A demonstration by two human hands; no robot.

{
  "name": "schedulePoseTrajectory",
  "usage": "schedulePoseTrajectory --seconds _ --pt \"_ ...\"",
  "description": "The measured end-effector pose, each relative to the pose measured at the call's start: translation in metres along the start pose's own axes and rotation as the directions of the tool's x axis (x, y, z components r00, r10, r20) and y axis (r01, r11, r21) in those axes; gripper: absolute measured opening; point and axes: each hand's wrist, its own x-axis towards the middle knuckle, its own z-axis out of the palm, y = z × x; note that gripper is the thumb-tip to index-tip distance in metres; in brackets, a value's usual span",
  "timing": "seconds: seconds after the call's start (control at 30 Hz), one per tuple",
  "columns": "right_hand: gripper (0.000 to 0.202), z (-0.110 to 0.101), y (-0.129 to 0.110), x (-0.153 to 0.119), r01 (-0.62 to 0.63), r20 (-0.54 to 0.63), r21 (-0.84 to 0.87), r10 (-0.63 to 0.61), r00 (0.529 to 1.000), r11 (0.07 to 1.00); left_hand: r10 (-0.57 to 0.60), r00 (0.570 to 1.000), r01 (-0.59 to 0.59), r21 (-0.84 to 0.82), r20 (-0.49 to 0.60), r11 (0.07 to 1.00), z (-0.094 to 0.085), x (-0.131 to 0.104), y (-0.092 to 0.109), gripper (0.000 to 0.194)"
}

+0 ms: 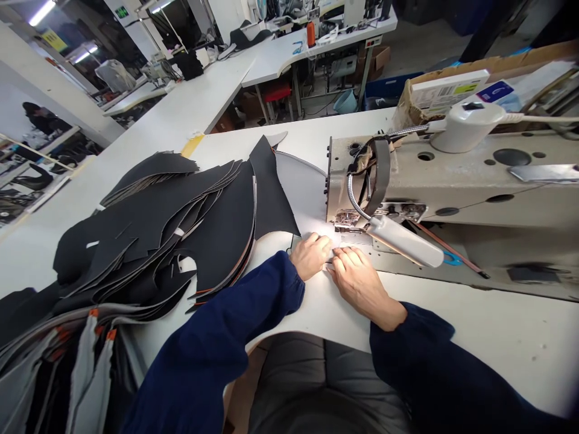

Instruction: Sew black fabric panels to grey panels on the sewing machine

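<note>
A sewing machine (474,187) stands at the right, its lit needle area just beyond my hands. My left hand (311,256) has its fingers bent and pressed on the edge of a grey and black fabric piece (301,184) that runs back and left from the needle. Close beside it, my right hand (357,280) pinches the near edge of the same piece, fingers together. The fingertips of both hands nearly meet in front of the presser foot, and most of the gripped edge is hidden under them. A white lamp (406,241) hangs right of the needle.
Stacks of black fabric pieces (149,217) cover the table's left side. Grey and black pieces with orange tabs (90,355) hang at the lower left. Behind the machine stands a cardboard box (409,108). Farther back are other worktables (212,78) and a person (43,117) at the far left.
</note>
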Motion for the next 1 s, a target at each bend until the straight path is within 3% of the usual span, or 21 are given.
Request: schedulePoseTrajectory --seconds 0.33,0.6,0.8,1.0 --pt "0.027 0.009 0.009 0.006 -0.04 -0.046 -0.006 0.04 0.998 0.999 -0.026 0.999 0.028 0.092 -0.023 0.995 0.007 0.015 0.003 0.023" --pt "0.022 0.014 0.014 0.003 -0.075 -0.056 -0.032 0.074 0.996 0.997 -0.149 0.988 0.149 0.005 -0.038 0.989 0.007 0.032 0.003 0.023" --pt "0.023 0.014 0.013 0.007 -0.117 -0.046 0.012 0.117 0.992 0.993 -0.168 0.986 0.167 -0.045 -0.019 0.985 0.002 0.039 0.0 0.023" --pt "0.025 0.015 0.019 0.004 -0.038 -0.067 0.063 0.043 0.997 0.997 -0.173 0.985 0.172 -0.102 0.002 0.98 -0.004 0.037 0.003 0.023"
